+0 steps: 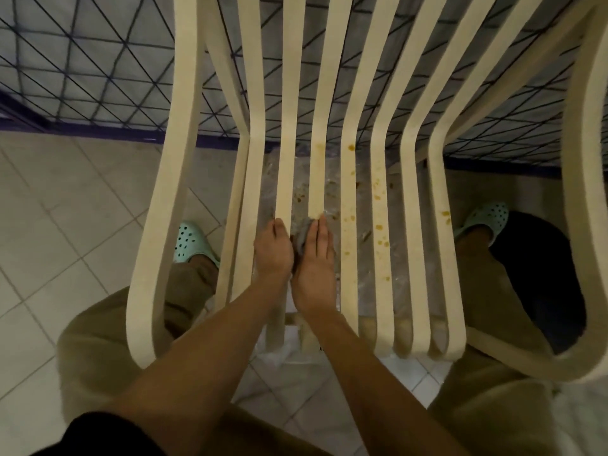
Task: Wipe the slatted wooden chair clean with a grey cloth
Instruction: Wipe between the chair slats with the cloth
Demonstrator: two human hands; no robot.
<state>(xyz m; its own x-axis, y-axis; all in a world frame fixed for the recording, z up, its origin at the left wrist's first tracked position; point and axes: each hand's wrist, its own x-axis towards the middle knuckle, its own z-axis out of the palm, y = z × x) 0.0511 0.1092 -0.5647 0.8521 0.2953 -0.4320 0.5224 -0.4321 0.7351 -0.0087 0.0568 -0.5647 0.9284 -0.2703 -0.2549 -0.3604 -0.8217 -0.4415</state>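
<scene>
Matt cream wooden chair [348, 199], soft grey cloth [303, 236], glazed floor tiles [65, 205]

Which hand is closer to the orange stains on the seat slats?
Right. The right hand lies just beside the orange stains; the left hand is farther off, beyond the grey cloth.
</scene>
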